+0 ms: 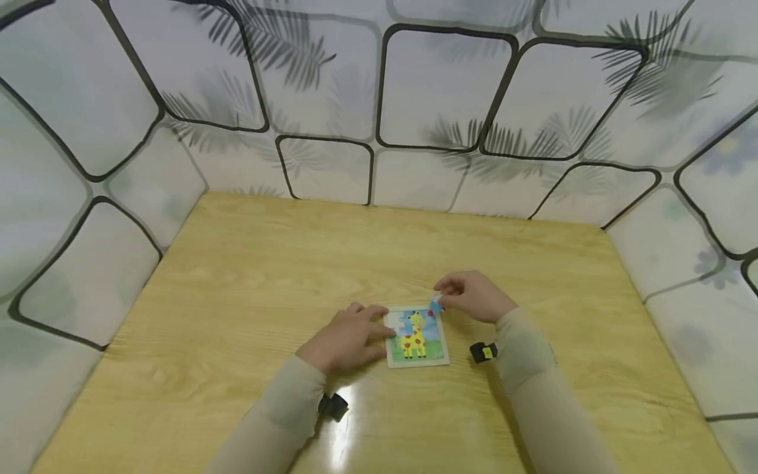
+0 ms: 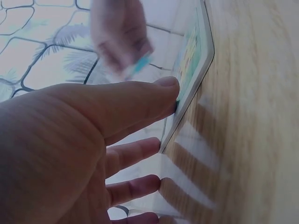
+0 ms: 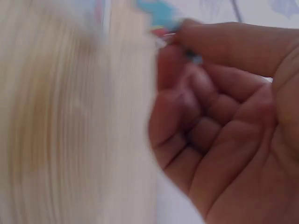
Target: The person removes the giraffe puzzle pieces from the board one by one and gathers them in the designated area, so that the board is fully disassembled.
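A small jigsaw puzzle board [image 1: 419, 365] with a pale rim lies on the table, showing a yellow giraffe with red spots on blue and green. Along its left edge, my left hand [image 1: 348, 339] rests with fingers spread; in the left wrist view the thumb [image 2: 154, 95] reaches to the board's rim. My right hand [image 1: 476, 297] pinches a blue puzzle piece [image 1: 436, 305] between thumb and index finger, over the board's upper right corner. A touch of red shows on this piece [image 3: 159, 14] in the right wrist view. The other right fingers are curled in.
The wooden table [image 1: 284, 257] meets patterned fabric walls [image 1: 331, 168] at its back and sides. Dark wrist cameras are strapped below both hands, the left one [image 1: 334, 407] and the right one [image 1: 482, 352] close over the table.
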Motion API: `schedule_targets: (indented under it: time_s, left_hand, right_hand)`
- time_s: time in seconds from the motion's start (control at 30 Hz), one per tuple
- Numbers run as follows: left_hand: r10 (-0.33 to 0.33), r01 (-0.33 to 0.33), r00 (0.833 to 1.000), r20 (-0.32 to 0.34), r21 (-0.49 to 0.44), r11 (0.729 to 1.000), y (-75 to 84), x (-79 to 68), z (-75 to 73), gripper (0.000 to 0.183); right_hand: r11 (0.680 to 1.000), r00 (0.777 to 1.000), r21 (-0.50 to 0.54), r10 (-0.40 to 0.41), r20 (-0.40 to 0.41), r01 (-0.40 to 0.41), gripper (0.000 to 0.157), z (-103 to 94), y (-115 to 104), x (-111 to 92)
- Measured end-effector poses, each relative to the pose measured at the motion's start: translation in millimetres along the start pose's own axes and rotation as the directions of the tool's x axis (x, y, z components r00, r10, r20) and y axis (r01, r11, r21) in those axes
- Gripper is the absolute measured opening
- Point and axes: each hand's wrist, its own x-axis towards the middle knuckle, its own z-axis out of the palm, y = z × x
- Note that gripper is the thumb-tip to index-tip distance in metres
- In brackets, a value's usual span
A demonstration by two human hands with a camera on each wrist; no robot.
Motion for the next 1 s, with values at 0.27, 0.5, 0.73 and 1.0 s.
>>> schedule_targets:
  time_s: [0.27,0.5,0.73,1.0]
  left_hand:
    - [-0.043,0.043,0.999,-0.011,-0.025,0.999,-1.9,-0.6,4.8,0.055]
    - [-0.033,0.031,0.999,-0.033,-0.038,0.999,-0.5,2.4,5.9,0.054]
    - [-0.051,0.051,0.998,-0.044,-0.004,0.999,-2.7,4.2,9.5,0.054]
    - [-0.051,0.053,0.997,-0.06,0.034,0.998,-0.8,2.9,8.2,0.054]
  right_hand:
    - [0.973,0.994,-0.208,0.106,0.003,-0.103,0.02,-7.7,31,-13]
    - [0.954,0.992,-0.273,0.123,-0.025,-0.125,0.006,0.1,30,-13]
    - [0.935,0.993,-0.335,-0.104,0.06,0.118,0.018,23.4,-13,-1]
    - [0.896,0.968,-0.401,-0.1,0.231,0.189,0.034,47.5,-48,18]
